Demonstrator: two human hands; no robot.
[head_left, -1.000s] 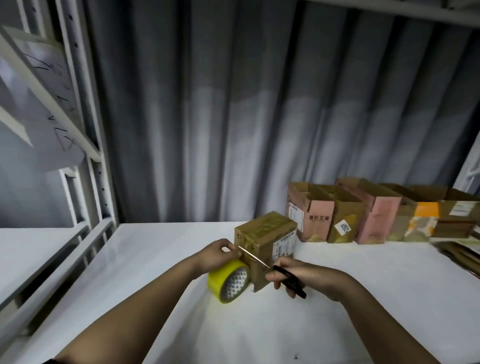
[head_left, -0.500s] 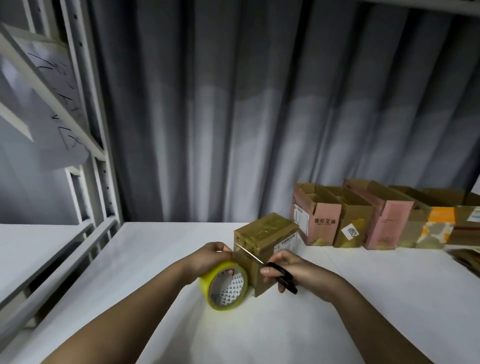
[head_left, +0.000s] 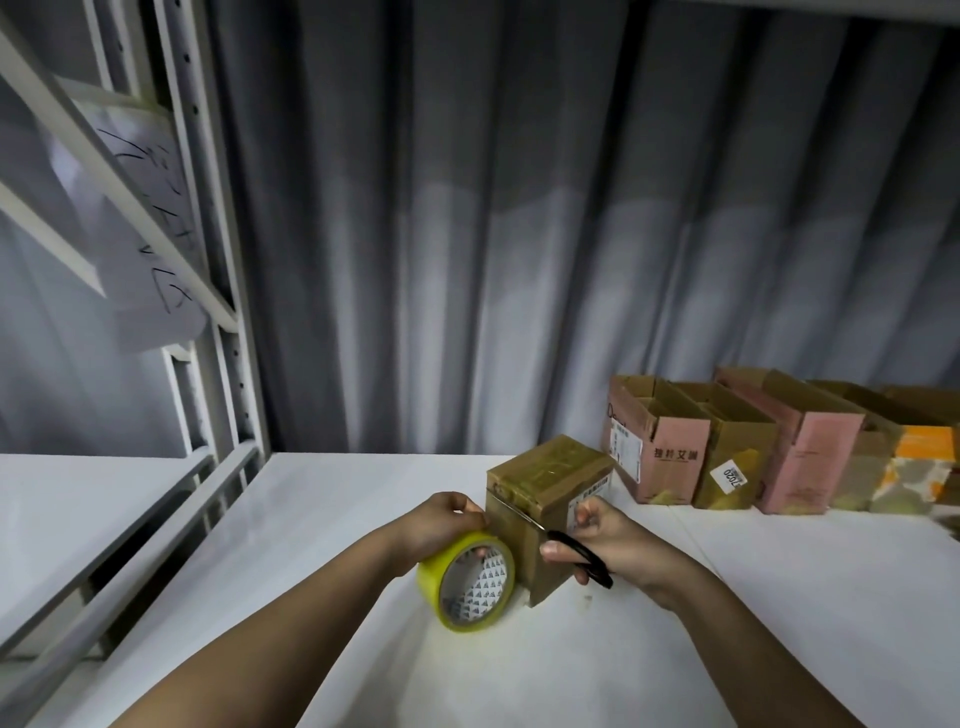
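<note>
The cardboard box (head_left: 550, 478) stands on the white shelf top (head_left: 337, 519), close in front of me and already wrapped in brown tape. My left hand (head_left: 441, 525) is curled round the yellow tape roll (head_left: 480, 582), thumb on top, holding it on edge against the box's left face. My right hand (head_left: 613, 535) is clamped on the scissors (head_left: 558, 538), fingers through the black handles, with the blades lying slantwise up to the box's top left edge; whether they are apart I cannot tell.

The tips sit just beside my left knuckles; a hurried snip could nick them, I judge. Slack tape could fold and stick to itself; a steep blade could gouge the cardboard; a hard pull on the roll might tip the box.

Open cartons (head_left: 675, 452) line the grey curtain (head_left: 519, 234) behind.
</note>
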